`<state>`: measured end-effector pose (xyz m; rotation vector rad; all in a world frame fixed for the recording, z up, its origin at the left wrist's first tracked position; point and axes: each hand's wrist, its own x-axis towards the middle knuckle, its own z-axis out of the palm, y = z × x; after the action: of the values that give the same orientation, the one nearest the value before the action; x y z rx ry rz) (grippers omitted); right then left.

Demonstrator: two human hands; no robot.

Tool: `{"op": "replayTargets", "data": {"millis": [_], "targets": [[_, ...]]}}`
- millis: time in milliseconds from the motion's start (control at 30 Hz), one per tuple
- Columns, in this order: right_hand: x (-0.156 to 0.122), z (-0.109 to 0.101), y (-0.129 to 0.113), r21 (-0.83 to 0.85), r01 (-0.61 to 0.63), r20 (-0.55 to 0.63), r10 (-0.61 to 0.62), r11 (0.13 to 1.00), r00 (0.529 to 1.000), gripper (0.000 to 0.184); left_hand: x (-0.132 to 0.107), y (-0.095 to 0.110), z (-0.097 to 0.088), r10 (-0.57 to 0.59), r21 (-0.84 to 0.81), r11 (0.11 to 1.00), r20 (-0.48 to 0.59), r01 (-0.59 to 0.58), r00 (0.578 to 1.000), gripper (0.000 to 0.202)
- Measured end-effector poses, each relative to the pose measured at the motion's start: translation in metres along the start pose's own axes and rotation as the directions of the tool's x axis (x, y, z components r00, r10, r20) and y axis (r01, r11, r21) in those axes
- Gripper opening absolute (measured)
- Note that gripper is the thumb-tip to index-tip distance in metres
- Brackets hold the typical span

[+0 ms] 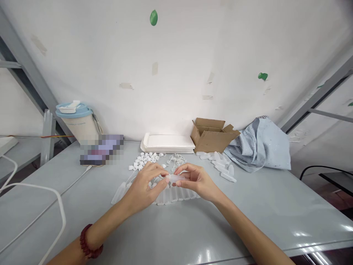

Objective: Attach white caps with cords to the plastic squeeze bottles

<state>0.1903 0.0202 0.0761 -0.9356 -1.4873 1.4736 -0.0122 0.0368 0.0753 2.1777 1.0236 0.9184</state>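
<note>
Above the middle of the table, my right hand (pixel 197 180) grips a small translucent plastic bottle (pixel 176 178) between thumb and fingers, the bottle lying sideways. My left hand (pixel 149 184) pinches its left end with thumb and forefinger; whatever is between those fingertips is mostly hidden. Beneath the hands, several similar bottles (pixel 176 195) lie side by side in a row, partly covered. Beyond my left hand is a pile of small white caps (pixel 145 159). Thin white cords (pixel 176 160) lie bunched beside them. More loose bottles (pixel 220 162) are scattered beyond my right hand.
A stack of white trays or boxes (pixel 169 143) stands against the wall, beside an open cardboard box (pixel 215 134). A light blue cloth bag (pixel 259 147) slumps at right. At left are a blue-lidded cup (pixel 79 123), a blurred-out device (pixel 102 151) and a white cable (pixel 60 209).
</note>
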Motion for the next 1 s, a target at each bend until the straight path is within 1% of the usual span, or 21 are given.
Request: {"op": "replayTargets", "data": {"millis": [167, 333, 400, 500, 567, 633, 700, 733, 767, 800, 867, 933, 1000], "targets": [[0.0, 0.001, 0.0, -0.012, 0.029, 0.009, -0.029, 1.0, 1.0, 0.03, -0.002, -0.002, 0.003, 0.038, 0.064, 0.997, -0.04, -0.035, 0.998, 0.019], [-0.002, 0.004, -0.001, -0.047, 0.019, 0.1, -0.014, 0.999, 0.995, 0.038, -0.002, -0.004, 0.004, 0.068, 0.064, 0.996, -0.057, -0.064, 0.996, 0.019], [-0.003, 0.006, -0.001, -0.086, 0.027, 0.109, -0.017, 0.996, 0.994, 0.039, -0.001, -0.004, 0.003, 0.041, 0.025, 0.999, -0.042, -0.04, 0.998, 0.019], [-0.002, 0.008, -0.001, -0.106, 0.054, 0.069, -0.046, 0.993, 0.997, 0.033, 0.0, -0.004, 0.004, -0.066, -0.042, 0.997, -0.03, 0.065, 0.997, 0.019], [-0.002, 0.009, 0.0, -0.075, 0.065, 0.028, -0.063, 0.995, 0.998, 0.031, -0.001, -0.005, 0.007, -0.127, -0.057, 0.991, -0.089, 0.122, 0.988, 0.023], [-0.001, 0.01, -0.001, -0.041, 0.066, -0.027, -0.067, 0.997, 0.997, 0.03, -0.002, -0.006, 0.012, -0.136, -0.044, 0.991, -0.225, 0.129, 0.965, 0.035], [-0.001, 0.011, -0.001, -0.024, 0.067, -0.089, -0.069, 0.997, 0.994, 0.03, -0.004, -0.006, 0.017, -0.073, 0.02, 0.996, -0.368, 0.086, 0.927, 0.045], [-0.001, 0.012, -0.002, -0.015, 0.071, -0.121, -0.072, 0.997, 0.99, 0.03, -0.005, -0.005, 0.02, -0.009, 0.075, 0.996, -0.418, 0.045, 0.909, 0.048], [0.0, 0.012, -0.002, -0.002, 0.075, -0.153, -0.074, 0.997, 0.986, 0.03, -0.006, -0.005, 0.023, 0.074, 0.144, 0.989, -0.442, -0.01, 0.894, 0.048], [0.0, 0.013, -0.002, 0.015, 0.078, -0.182, -0.074, 0.997, 0.981, 0.03, -0.006, -0.004, 0.025, 0.165, 0.219, 0.973, -0.439, -0.073, 0.883, 0.046], [0.001, 0.014, -0.002, 0.055, 0.073, -0.233, -0.058, 0.996, 0.971, 0.032, -0.006, -0.002, 0.029, 0.32, 0.343, 0.92, -0.371, -0.192, 0.872, 0.042], [0.001, 0.015, -0.001, 0.088, 0.055, -0.277, -0.028, 0.995, 0.96, 0.034, -0.005, -0.001, 0.032, 0.393, 0.412, 0.874, -0.288, -0.258, 0.873, 0.04], [0.001, 0.016, 0.001, 0.092, 0.042, -0.322, -0.01, 0.995, 0.947, 0.034, -0.003, 0.0, 0.034, 0.429, 0.46, 0.839, -0.23, -0.291, 0.874, 0.042]]}}
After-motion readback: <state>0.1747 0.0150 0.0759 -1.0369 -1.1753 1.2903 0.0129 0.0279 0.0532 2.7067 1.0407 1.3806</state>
